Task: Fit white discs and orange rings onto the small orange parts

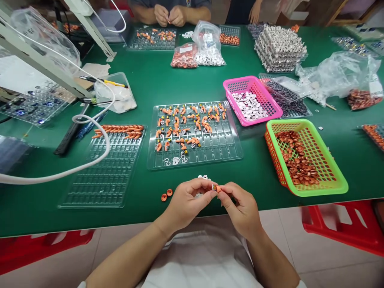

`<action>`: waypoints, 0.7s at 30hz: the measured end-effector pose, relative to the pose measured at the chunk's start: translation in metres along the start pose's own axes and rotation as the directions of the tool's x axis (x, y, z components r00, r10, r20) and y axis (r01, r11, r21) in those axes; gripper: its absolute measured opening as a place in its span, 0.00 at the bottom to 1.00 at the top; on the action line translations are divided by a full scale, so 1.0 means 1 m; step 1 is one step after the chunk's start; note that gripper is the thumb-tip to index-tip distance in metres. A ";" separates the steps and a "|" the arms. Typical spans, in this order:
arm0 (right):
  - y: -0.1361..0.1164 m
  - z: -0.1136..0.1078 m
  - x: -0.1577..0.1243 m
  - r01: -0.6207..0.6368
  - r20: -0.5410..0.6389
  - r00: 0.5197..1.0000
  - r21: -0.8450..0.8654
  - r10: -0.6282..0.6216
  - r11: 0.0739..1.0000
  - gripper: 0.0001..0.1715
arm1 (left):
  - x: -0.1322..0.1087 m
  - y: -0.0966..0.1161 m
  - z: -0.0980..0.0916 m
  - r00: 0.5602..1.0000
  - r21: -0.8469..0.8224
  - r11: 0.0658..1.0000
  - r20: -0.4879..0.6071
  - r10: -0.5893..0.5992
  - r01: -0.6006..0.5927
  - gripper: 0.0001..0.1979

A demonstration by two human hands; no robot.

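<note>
My left hand (187, 202) and my right hand (240, 208) meet at the near edge of the green table, fingers pinched together on one small orange part (216, 187). A few small white rings (204, 177) lie on the table just beyond my fingers. Two loose orange rings (167, 194) lie to the left of my left hand. Beyond them sits a clear compartment tray (222, 150), its far half filled with orange parts and white rings.
A second clear tray (105, 176) with one row of orange parts lies at the left. A green basket (327, 160) of copper-coloured rings and a pink basket (255, 82) of white discs stand at the right. Another person's hands (169, 16) work across the table. Bags and stacked trays fill the far side.
</note>
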State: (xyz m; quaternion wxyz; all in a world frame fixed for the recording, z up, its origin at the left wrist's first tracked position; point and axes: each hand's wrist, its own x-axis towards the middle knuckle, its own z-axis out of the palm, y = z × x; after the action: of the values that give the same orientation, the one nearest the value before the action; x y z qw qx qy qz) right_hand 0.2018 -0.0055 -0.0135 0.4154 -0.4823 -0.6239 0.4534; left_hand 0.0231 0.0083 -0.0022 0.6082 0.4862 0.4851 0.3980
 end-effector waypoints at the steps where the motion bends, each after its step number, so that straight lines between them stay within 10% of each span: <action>1: 0.000 -0.001 0.000 -0.017 0.005 1.000 0.000 0.017 1.000 0.08 | 0.000 0.001 -0.001 1.000 0.075 0.997 -0.003 0.024 -0.024 0.05; 12: 0.000 -0.002 0.002 -0.049 0.010 0.999 0.009 0.049 0.999 0.09 | 0.000 -0.001 0.000 0.999 0.194 0.981 -0.035 0.003 0.003 0.10; 21: 0.008 0.001 -0.001 -0.032 0.025 0.999 0.036 0.031 0.999 0.08 | -0.002 0.008 -0.003 0.967 0.352 0.907 -0.024 0.255 -0.231 0.10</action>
State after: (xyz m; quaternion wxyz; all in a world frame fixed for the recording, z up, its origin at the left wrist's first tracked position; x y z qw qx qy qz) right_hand 0.2029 -0.0052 -0.0212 0.4093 -0.4791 -0.6127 0.4770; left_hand 0.0201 0.0083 0.0058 0.4414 0.6281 0.5041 0.3957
